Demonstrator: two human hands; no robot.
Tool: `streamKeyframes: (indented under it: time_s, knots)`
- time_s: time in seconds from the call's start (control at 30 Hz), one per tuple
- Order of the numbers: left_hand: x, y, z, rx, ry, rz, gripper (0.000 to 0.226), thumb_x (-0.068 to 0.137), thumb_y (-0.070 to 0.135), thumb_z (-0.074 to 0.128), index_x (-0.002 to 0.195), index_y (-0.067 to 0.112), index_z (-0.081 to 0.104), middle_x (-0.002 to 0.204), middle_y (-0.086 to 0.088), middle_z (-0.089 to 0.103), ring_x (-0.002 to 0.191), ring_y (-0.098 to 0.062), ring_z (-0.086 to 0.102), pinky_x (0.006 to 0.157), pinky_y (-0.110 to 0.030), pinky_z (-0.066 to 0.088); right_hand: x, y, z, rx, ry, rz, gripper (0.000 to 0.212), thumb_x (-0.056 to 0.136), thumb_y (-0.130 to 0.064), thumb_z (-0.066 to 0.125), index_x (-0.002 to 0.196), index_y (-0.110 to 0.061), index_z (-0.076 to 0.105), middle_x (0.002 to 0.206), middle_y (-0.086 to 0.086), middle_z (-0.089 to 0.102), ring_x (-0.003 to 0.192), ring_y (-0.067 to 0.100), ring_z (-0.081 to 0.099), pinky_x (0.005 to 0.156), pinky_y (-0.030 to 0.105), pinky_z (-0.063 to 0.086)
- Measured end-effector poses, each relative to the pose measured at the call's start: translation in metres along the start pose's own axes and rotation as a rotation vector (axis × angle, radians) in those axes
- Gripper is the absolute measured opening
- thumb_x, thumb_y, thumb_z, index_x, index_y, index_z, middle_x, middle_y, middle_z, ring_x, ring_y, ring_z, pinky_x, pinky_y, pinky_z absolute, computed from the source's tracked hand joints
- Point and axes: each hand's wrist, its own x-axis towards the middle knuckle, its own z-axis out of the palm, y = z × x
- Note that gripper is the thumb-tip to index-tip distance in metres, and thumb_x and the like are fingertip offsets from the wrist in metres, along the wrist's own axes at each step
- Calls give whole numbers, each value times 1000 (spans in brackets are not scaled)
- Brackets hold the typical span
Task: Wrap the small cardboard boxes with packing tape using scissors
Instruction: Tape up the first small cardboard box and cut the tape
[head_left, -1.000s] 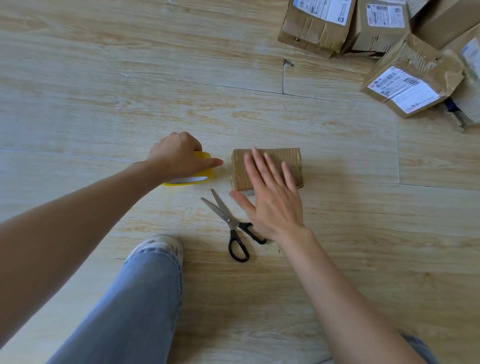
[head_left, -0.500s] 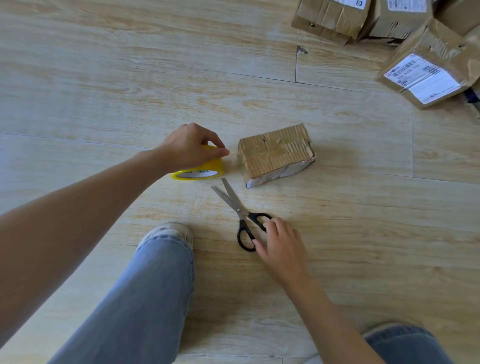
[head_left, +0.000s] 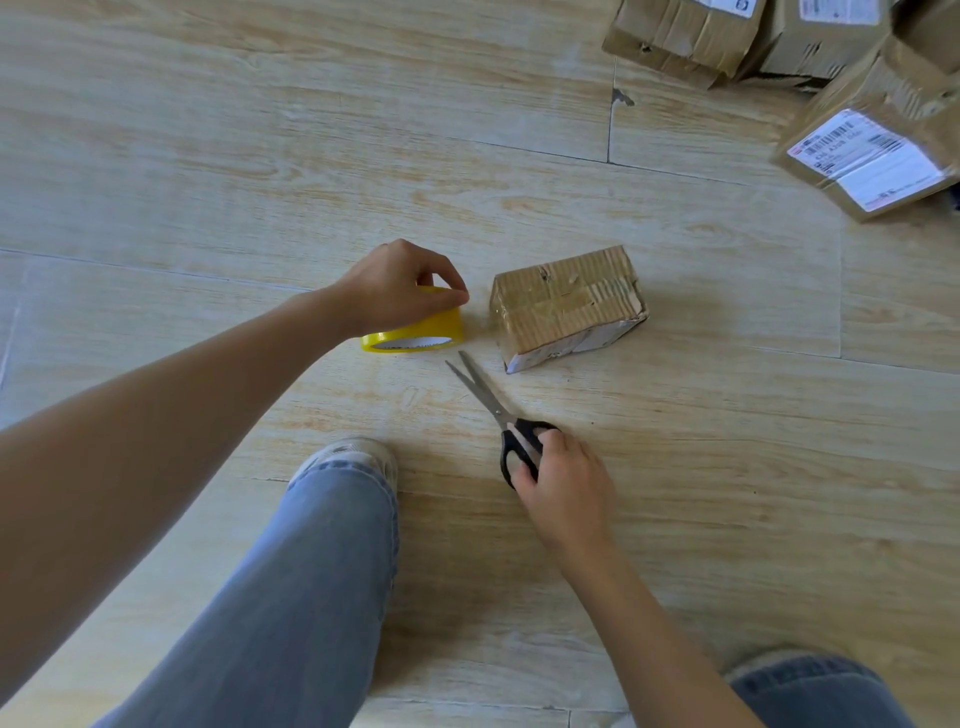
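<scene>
Head view: right hand (head_left: 563, 480) off small brown corrugated cardboard box (head_left: 566, 306), now curled round black-handled steel scissors (head_left: 493, 405). Left hand (head_left: 397, 288) still pinching yellow packing-tape roll (head_left: 421, 330), just left of box. Tape cut likely next.

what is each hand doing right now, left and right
Left hand: curled over the yellow roll of packing tape, gripping it.
Right hand: closed round the handles of the black-handled metal scissors.

- Looks like a room in a home: pale wood-look plank floor (head_left: 218, 156) underfoot.
- Taped cardboard parcels (head_left: 872, 156) with shipping labels sit piled on it, far right.
</scene>
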Motion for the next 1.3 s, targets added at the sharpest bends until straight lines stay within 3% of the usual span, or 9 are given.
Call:
streamKeyframes:
  time_s: [0.1,0.17,0.27,0.4,0.57,0.73,0.9,1.13,1.3]
  knots:
    - [0,-3,0,-15,0,-3,5,88,36,65,86,38,69,65,6,59,54,-5,46,53,-21,35,-7,8,-9,507,-194,143,30,81,-38,75,94,-19,55,86,-10,63,76,10,61,60,20,43]
    - [-1,-3,0,-28,-3,-1,5,88,36,65,88,37,70,66,8,59,55,-5,47,54,-20,35,-11,7,-18,758,-313,217,55,56,-54,87,87,-20,58,76,-12,62,70,7,59,59,19,43]
    - [-2,-2,-2,-51,-7,3,7,87,36,66,82,41,67,67,9,58,54,-3,46,53,-18,35,-13,-5,-28,854,-431,244,87,33,-83,74,91,-20,59,72,-12,57,61,3,54,57,20,43]
    - [-3,0,-4,-49,-12,10,10,86,37,68,78,43,65,69,10,58,55,-3,46,53,-18,34,-2,-23,-44,896,-479,158,92,47,-90,58,96,-13,59,77,-5,61,54,0,54,49,18,44]
    - [-4,1,-4,-38,-14,12,5,84,37,70,80,39,67,68,11,57,53,-2,45,52,-19,35,19,-42,-56,1042,-400,161,70,57,-75,63,80,-10,54,68,2,57,63,17,48,43,20,36]
    - [-3,0,-2,-43,28,-11,9,82,37,72,86,30,70,69,9,57,56,-5,46,53,-20,36,25,-45,-54,1060,-299,130,51,75,-59,68,60,-13,49,63,8,52,44,1,46,54,21,33]
    - [-2,3,-5,4,3,-12,12,79,36,74,86,28,71,71,8,58,57,-4,47,52,-18,34,22,-38,-50,1030,-230,126,46,79,-45,74,69,-5,53,61,8,50,40,4,38,53,23,31]
    - [3,6,-13,324,23,23,13,84,39,69,91,28,67,82,4,60,64,-4,47,53,-24,36,20,-32,-47,972,-241,116,51,83,-61,61,69,-13,51,61,-1,52,51,9,48,60,29,40]
    - [3,0,-20,238,24,6,12,86,36,68,93,27,64,90,4,58,69,-9,49,56,-23,36,21,-28,-35,567,-252,44,49,85,-70,50,81,-21,45,66,-8,52,57,11,51,56,26,40]
